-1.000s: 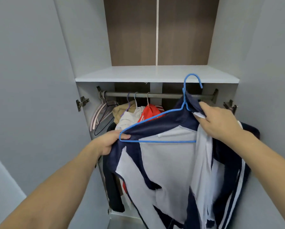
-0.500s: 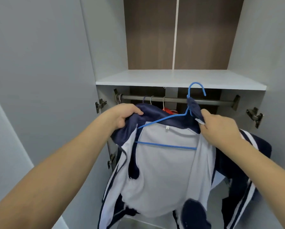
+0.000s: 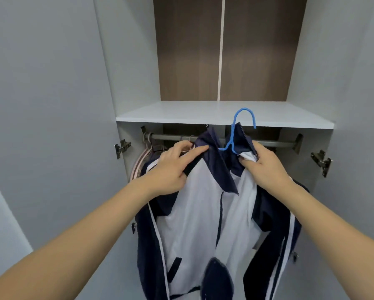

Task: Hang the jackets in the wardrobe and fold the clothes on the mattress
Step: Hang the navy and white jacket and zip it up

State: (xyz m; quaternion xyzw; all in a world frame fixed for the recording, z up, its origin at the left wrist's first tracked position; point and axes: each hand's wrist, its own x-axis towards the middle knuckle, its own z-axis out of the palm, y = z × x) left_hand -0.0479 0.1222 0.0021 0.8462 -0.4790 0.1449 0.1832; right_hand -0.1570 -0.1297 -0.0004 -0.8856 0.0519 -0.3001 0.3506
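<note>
Holding the jacket (image 3: 203, 213) up in front of the wardrobe rail (image 3: 274, 143), I pinch its left shoulder with my left hand (image 3: 173, 167). My right hand (image 3: 266, 165) grips the collar. The blue hanger (image 3: 235, 135) is inside it, hook up but not on the rail yet, I think. The jacket hangs long, top to bottom. I see no mattress here.

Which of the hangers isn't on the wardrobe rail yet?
The blue hanger, which carries the navy and white jacket. Its hook sits in front of the shelf edge, above the rail; the pale empty hangers hang at the rail's left end.
</note>
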